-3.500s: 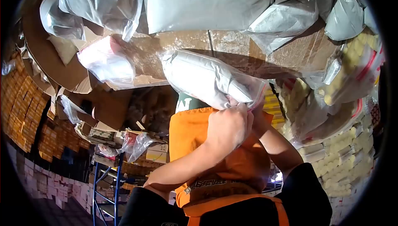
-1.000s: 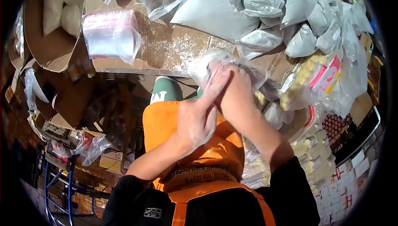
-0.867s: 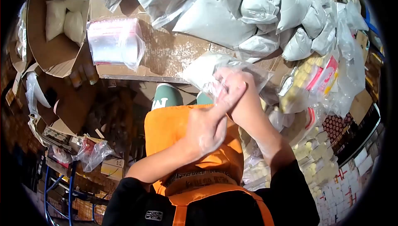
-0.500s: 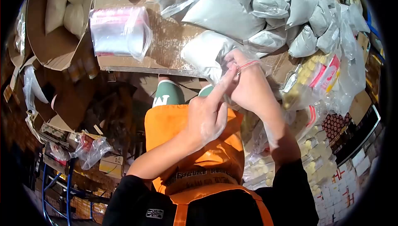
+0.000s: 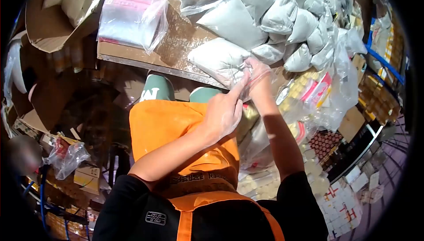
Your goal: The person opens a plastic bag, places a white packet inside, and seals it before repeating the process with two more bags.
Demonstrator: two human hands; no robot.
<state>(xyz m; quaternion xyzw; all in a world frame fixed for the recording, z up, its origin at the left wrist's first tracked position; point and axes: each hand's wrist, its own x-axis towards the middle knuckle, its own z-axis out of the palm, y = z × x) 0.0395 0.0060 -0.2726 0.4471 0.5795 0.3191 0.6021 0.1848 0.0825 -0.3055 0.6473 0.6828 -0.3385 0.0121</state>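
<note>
A plump clear zip bag of white powder (image 5: 218, 60) lies at the front edge of the cardboard-topped surface, its mouth end turned toward me. My right hand (image 5: 258, 76) is closed on that gathered mouth end, with clear plastic and a reddish zip strip across it. From below, my left hand (image 5: 224, 113) reaches in, index finger stretched out to the bag's mouth beside the right fingers. Its thumb stands apart from the index finger, and the other fingers are curled and partly hidden. White dust coats both hands.
A pack of empty zip bags (image 5: 130, 20) lies left on the cardboard (image 5: 176, 42). Filled white bags (image 5: 234, 18) are heaped behind. An open carton (image 5: 53, 33) with more bags stands left. Bags of pale yellow pieces (image 5: 300, 86) and loose plastic (image 5: 338, 95) sit at right.
The view has shifted and turned a little. The right hand still grips the bag's mouth, and the left index finger stays at it; more of the bag shows now.
</note>
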